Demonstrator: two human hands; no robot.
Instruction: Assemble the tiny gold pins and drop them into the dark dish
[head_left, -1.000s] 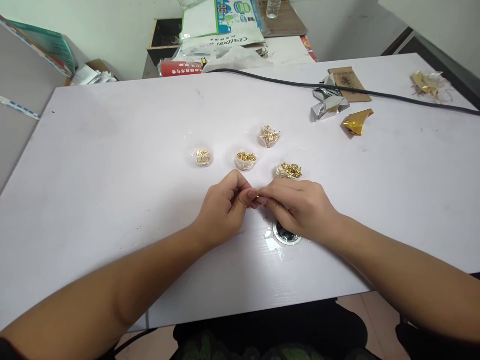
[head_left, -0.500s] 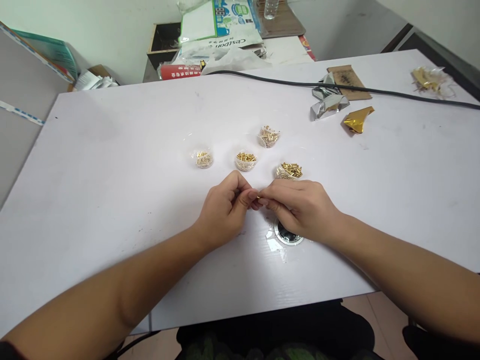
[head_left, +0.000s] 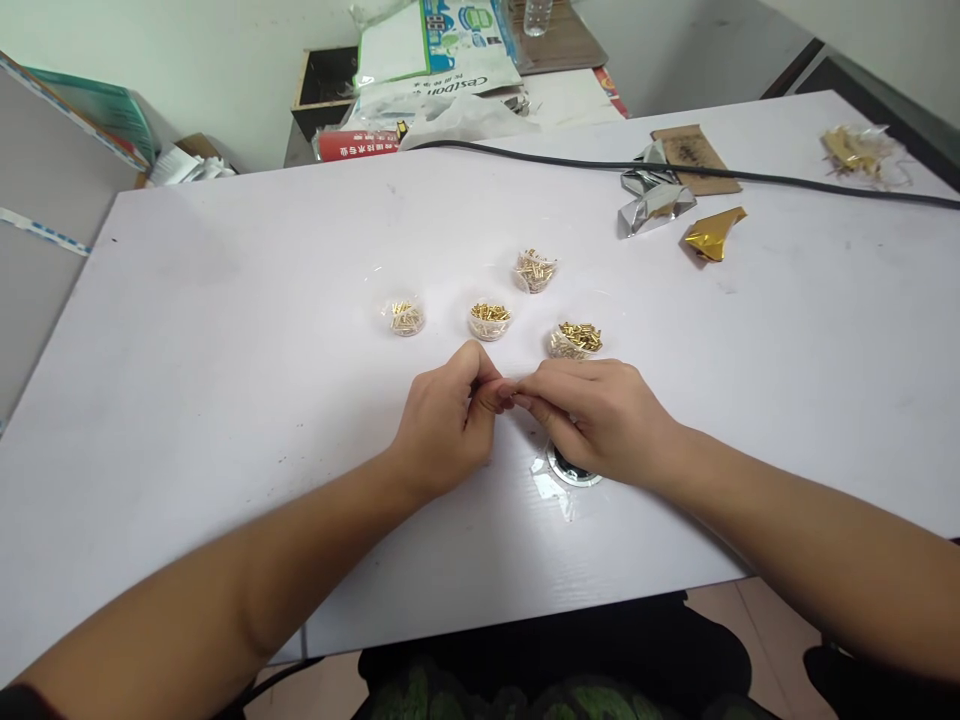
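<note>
My left hand [head_left: 448,420] and my right hand [head_left: 604,415] meet fingertip to fingertip above the table, both closed in a pinch. Between the fingertips is a small gold-coloured metal piece, almost wholly hidden by the fingers now. Just beyond my right hand stands a clear cup [head_left: 564,346] of short gold-coloured metal pieces. Similar cups with gold-coloured pieces stand farther off: one in the middle [head_left: 490,328], one behind it [head_left: 534,280] and one to the left [head_left: 407,324]. Under my right hand lies a round black disc with a silver rim [head_left: 576,468], partly covered by the hand.
A black cable [head_left: 555,160] runs along the back of the white table [head_left: 225,360]. Silver foil [head_left: 656,208], gold foil [head_left: 714,236] and a brown paper piece [head_left: 696,160] lie back right. A clear bag [head_left: 862,155] rests in the far right corner. Clear film surrounds the disc.
Both hands keep their pinch with hardly any movement. A gold glint between the fingertips was plainer before and is now mostly covered. The camera view has shifted slightly.
</note>
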